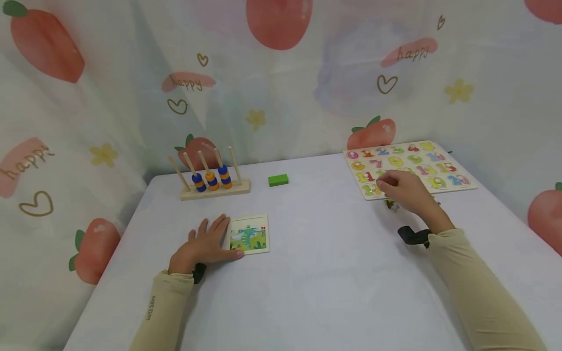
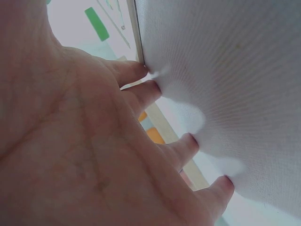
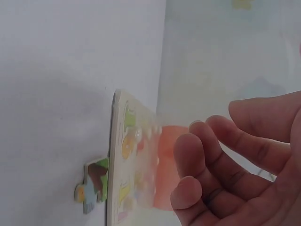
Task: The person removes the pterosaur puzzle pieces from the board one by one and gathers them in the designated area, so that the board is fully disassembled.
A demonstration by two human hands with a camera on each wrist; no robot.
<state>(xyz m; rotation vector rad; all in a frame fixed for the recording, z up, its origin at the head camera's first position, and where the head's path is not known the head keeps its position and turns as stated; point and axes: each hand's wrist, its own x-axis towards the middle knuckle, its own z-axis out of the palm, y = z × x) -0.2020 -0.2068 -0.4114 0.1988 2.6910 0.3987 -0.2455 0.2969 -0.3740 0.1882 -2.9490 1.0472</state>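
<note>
Left hand (image 1: 202, 247) splayed against tray (image 1: 250, 218) holding dinosaur picture (image 1: 249, 238); right hand (image 1: 407, 191) loosely curled, empty, near number board (image 1: 417, 165).

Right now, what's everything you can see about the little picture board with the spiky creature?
The picture board is squarish, pale-rimmed and wooden-looking, showing a blue-green spiky creature among green plants, with a small red mark near its far right corner. It lies flat on the white table. The left hand spreads over its left edge, thumb at the near edge.
</note>
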